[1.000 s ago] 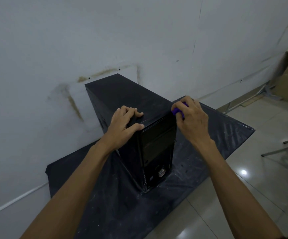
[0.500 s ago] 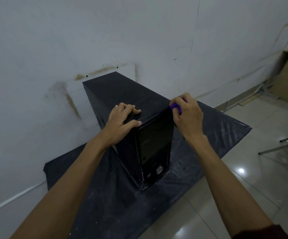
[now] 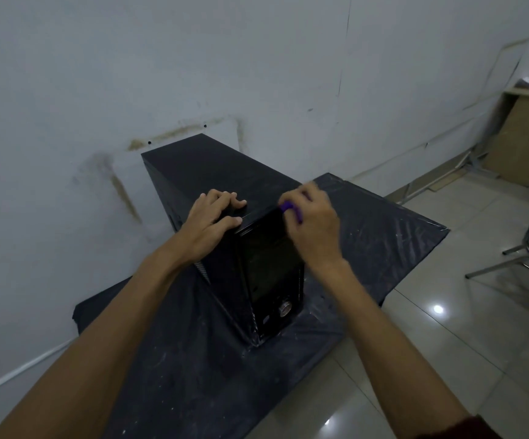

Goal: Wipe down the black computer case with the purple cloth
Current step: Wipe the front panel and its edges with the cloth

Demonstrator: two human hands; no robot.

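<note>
Pinching fingers point(image 3: 308, 192): those of the right hand point(image 3: 315, 229) curl round the purple cloth point(image 3: 291, 209), clamped on it (motion blur hides each finger's lie).
Right wrist and forearm: the hand sits at the top front right corner of the computer case point(image 3: 215, 172), its back towards the camera.
Pressing fingers point(image 3: 226, 198): those of the left hand point(image 3: 207, 223) are bent, close together, tips on the case's top, holding nothing.
Left palm: over the case's top front left corner.
Case look: black upright tower, speckled top, glossy front, round button low down.
Under the case: a black sheet point(image 3: 374, 239).
</note>
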